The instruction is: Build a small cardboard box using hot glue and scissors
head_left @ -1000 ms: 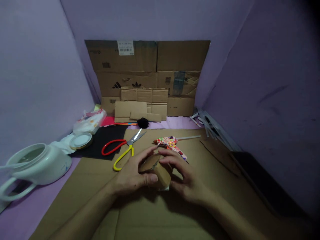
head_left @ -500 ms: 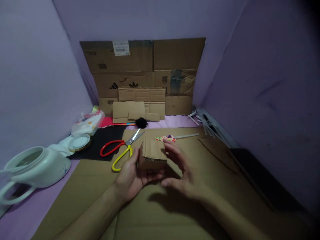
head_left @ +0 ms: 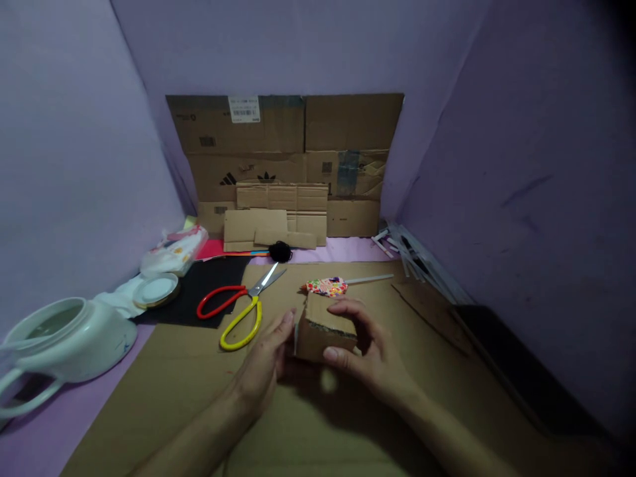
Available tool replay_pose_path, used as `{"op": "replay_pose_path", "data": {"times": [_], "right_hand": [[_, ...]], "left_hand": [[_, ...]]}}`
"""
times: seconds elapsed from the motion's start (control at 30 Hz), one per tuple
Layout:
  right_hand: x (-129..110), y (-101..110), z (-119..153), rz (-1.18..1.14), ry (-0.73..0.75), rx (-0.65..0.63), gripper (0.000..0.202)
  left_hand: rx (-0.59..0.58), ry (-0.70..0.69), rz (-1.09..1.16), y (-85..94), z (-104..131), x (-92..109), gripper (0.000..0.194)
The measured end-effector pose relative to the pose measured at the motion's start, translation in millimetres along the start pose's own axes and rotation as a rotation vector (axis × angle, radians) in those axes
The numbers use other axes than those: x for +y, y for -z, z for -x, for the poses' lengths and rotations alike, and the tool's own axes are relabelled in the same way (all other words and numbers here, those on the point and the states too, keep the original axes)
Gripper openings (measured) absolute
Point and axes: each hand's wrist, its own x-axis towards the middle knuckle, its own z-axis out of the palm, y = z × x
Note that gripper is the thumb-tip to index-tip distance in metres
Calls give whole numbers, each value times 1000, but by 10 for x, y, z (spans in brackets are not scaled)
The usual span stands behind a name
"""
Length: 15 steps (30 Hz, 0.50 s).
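Observation:
A small cardboard box point(head_left: 325, 341) is held above the cardboard sheet in my right hand point(head_left: 380, 354), the thumb on its near face and the fingers over its top right edge. My left hand point(head_left: 261, 368) is at the box's left side, thumb raised and apart from the fingers; part of the fingers is hidden, and whether they touch the box I cannot tell. Scissors point(head_left: 256, 298) with one red and one yellow handle lie spread to the left. Just beyond the box is a flower-patterned glue gun point(head_left: 325, 286) with a pale stick out its back.
Cardboard pieces point(head_left: 256, 228) and a black yarn bundle point(head_left: 281, 251) are at the back. On the left stand a white teapot point(head_left: 99, 341) and a round lid point(head_left: 156, 289) near black paper point(head_left: 199, 311). Clear sticks point(head_left: 427, 258) and a dark flat object point(head_left: 527, 371) line the right.
The box has moved right and slightly nearer, and turned a little. My right hand has closed on it, while my left hand has loosened from it. The view has tilted slightly upward.

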Motion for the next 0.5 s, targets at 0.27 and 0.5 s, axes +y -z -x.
{"op": "replay_pose_path", "data": {"times": [0.27, 0.5], "right_hand": [[56, -59, 30, 24, 32, -10, 39], [6, 0, 17, -44, 78, -151, 38]], "left_hand": [[-155, -443, -470, 128, 8, 13, 68], [-125, -495, -557, 136, 40, 55, 58]]}}
